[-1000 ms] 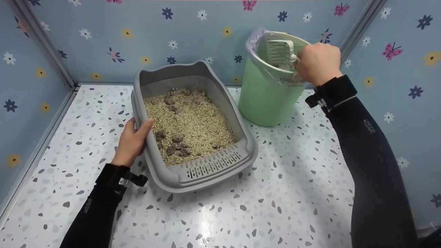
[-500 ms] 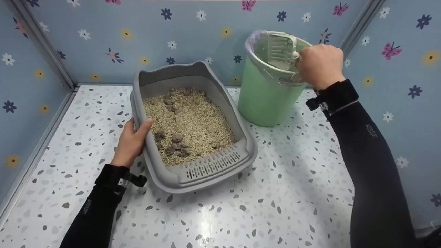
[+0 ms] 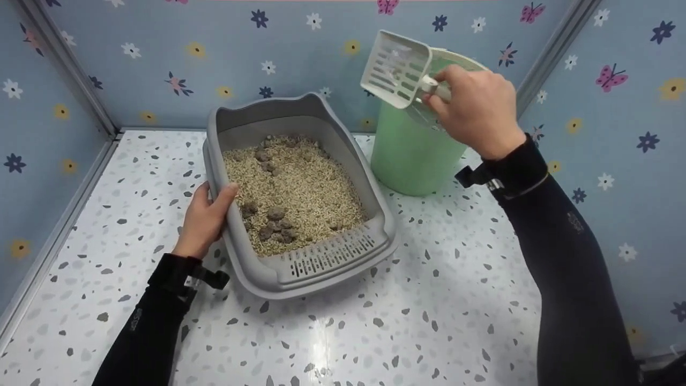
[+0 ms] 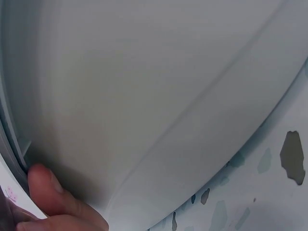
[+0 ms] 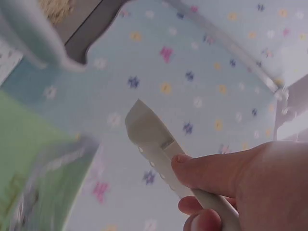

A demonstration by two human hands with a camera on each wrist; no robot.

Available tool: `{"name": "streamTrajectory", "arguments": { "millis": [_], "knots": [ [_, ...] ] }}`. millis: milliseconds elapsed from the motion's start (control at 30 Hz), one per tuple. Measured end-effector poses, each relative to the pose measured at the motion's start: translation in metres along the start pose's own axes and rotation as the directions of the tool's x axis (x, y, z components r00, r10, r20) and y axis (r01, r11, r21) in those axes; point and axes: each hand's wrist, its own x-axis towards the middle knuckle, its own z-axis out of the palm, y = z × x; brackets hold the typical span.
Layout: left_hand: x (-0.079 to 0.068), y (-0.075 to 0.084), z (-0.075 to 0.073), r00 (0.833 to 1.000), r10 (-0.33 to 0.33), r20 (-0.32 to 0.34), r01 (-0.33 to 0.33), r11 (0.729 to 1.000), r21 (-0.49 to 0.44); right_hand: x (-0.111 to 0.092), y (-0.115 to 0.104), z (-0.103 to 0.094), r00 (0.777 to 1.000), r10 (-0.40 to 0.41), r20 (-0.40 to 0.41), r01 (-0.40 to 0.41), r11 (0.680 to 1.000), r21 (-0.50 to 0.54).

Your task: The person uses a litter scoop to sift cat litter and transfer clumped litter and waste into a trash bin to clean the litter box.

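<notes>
A grey litter box [image 3: 252,268] holds tan litter [image 3: 316,187] with dark clumps [image 3: 276,233] mostly at its left side. My left hand [image 3: 206,220] grips the box's left rim, thumb over the top; in the left wrist view, fingers [image 4: 62,202] lie against the box's outer wall. My right hand [image 3: 477,104] holds a pale slotted litter scoop [image 3: 396,72] by its handle. The scoop's head is tilted beside and above the bin's rim, and no clump shows on it. In the right wrist view the thumb presses along the scoop [image 5: 149,130].
A light green bin [image 3: 412,161] with a plastic liner stands behind and right of the box, partly hidden by the right hand and scoop. Flowered panels [image 3: 300,69] enclose the back and sides. The speckled white floor [image 3: 429,300] spreads in front.
My right hand has brought the scoop up out of the bin and leftward, turning its head toward the box side. My left hand and the litter box have stayed put.
</notes>
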Motion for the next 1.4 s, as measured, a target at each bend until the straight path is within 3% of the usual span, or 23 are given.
{"name": "streamTrajectory", "arguments": {
  "millis": [200,433,567,667,800,900,1100,1233,1400],
  "knots": [
    [0.0,-0.001,0.0,1.0,0.012,0.017,-0.011,1.0,-0.028,-0.006,-0.043,0.022,0.987,-0.115,0.108,0.11,0.993,0.054],
    [-0.002,0.0,0.0,1.0,0.016,0.014,-0.016,0.999,-0.038,-0.013,-0.085,0.061,0.934,-0.23,0.273,0.244,0.969,-0.019],
    [-0.003,0.0,0.001,1.0,0.015,0.023,-0.014,0.999,-0.045,-0.018,-0.103,0.085,0.9,-0.233,0.368,0.303,0.942,-0.143],
    [-0.003,0.0,0.0,1.0,0.017,0.023,-0.016,0.998,-0.056,-0.017,-0.116,0.097,0.876,-0.218,0.431,0.354,0.897,-0.266],
    [-0.002,0.0,0.001,1.0,0.015,0.012,-0.014,0.998,-0.064,-0.012,-0.133,0.109,0.854,-0.18,0.488,0.394,0.836,-0.381],
    [-0.001,-0.001,0.001,1.0,0.009,0.011,-0.009,0.998,-0.055,-0.008,-0.142,0.118,0.844,-0.141,0.517,0.396,0.813,-0.426],
    [-0.001,0.0,0.001,1.0,0.01,0.013,-0.01,0.999,-0.043,-0.002,-0.149,0.148,0.855,-0.091,0.511,0.37,0.796,-0.478],
    [-0.001,0.0,0.0,0.999,0.03,0.015,-0.029,0.998,-0.05,0.009,-0.147,0.17,0.88,-0.078,0.468,0.324,0.819,-0.474],
    [-0.002,-0.001,0.0,0.999,0.037,0.008,-0.037,0.997,-0.061,0.025,-0.143,0.195,0.876,-0.086,0.475,0.326,0.83,-0.452]
  ]
}}
